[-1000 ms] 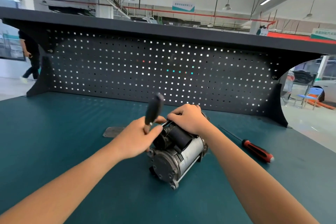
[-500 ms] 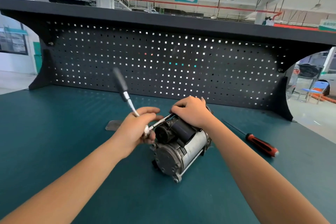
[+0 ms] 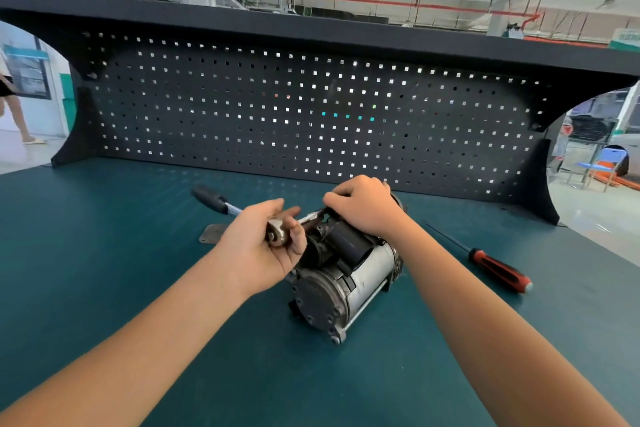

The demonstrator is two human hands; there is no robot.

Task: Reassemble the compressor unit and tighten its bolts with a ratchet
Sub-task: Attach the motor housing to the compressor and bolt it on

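Note:
The compressor unit [image 3: 346,284], a grey and silver cylinder with a black top part, lies on its side in the middle of the green bench. My left hand [image 3: 263,246] grips the head of the ratchet [image 3: 277,236]; its black handle [image 3: 209,198] points back and to the left, low over the bench. A short extension runs from the ratchet head to the compressor's top. My right hand [image 3: 363,208] is curled over the far top of the compressor and hides where the extension ends.
A red-and-black screwdriver [image 3: 491,269] lies on the bench to the right of my right arm. A small flat grey plate [image 3: 211,234] lies left of the compressor, behind my left hand. A black pegboard [image 3: 311,114] closes off the back of the bench. A person walks at the far left.
The ratchet handle has swung from nearly upright down to the left and now lies low over the bench. My right hand has stayed on the compressor's top.

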